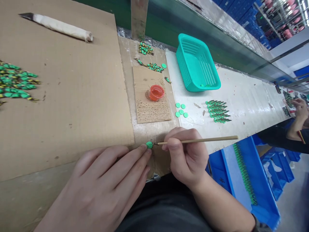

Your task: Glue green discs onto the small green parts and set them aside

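My left hand (106, 183) lies low over the cardboard edge, its fingertips pressed on a small round green button (149, 145). A thin wooden stick (207, 140) is pinched in my right hand (187, 154), between thumb and fingers. Its tip points left at the button, with a small dark piece between them; I cannot tell if they touch. Beyond my hands, a red cup (156, 92) of liquid stands on a spotted cardboard piece (154, 116). Several loose green buttons (181, 111) lie to the right of that cardboard.
A teal basket (198, 61) stands at the back. Green pieces with dark tails lie in rows (218, 111) and heaps (145, 48). A white-wrapped pointed tool (60, 27) rests on the large cardboard (79, 87). Blue bins (256, 180) and another person's hand (300, 108) are at right.
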Demonstrator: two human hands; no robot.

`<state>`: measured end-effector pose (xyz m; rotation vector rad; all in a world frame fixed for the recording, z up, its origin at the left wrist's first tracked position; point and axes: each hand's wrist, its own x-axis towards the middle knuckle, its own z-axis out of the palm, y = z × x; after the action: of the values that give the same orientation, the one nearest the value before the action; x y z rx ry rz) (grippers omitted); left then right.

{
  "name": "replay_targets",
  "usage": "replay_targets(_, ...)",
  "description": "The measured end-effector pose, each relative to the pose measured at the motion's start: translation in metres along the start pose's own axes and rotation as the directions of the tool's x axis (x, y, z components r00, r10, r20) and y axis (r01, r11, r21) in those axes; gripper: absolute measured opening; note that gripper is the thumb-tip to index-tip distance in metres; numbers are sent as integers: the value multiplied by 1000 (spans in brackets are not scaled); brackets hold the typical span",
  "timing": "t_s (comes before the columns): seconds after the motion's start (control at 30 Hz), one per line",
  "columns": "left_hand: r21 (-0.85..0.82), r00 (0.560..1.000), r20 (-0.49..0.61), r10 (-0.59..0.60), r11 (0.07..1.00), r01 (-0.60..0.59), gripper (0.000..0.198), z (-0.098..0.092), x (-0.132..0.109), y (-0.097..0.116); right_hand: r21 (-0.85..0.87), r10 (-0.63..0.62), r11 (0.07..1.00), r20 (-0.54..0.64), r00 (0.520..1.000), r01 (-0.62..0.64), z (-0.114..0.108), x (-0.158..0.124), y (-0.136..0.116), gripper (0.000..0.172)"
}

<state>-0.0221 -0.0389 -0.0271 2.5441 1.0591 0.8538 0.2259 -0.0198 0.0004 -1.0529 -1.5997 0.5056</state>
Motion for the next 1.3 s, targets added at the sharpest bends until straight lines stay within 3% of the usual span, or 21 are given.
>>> replay_targets(0.3,99,996,4,84,992,-84,41,-1,17,-1,115,108,990,-210,972,-85,5,-2,-2,14)
replay_targets(0.63,59,983,-25,181,982,-179,17,-13,37,2,-40,50,998,65,997,-47,-35,-17,-11,18)
replay_targets(0.77,69,988,-34,151,987,-148,18,-13,36,3,-118,-72,987,274,959,107,-26,-14,-2,25)
replay_targets(0.83,71,991,-32,133,989,-130,18,-15,35,6,-123,-78,985,307,949,120,-20,-14,0,26)
replay_targets(0.93,15,997,-11,72,997,-72,18,-20,33,12,-141,-21,988,288,957,64,-13,-18,1,28)
replay_targets(1.17,128,1000,16,-23,992,21,15,-14,27,26,-129,-108,982,208,972,137,-15,-26,3,17)
replay_targets(1.23,149,998,20,-63,987,59,18,-18,23,19,-139,-77,985,191,979,104,-17,-29,3,13)
replay_targets(1.3,200,985,-11,-174,964,173,21,-38,16,-2,-149,-18,988,180,984,45,-19,-32,3,11)
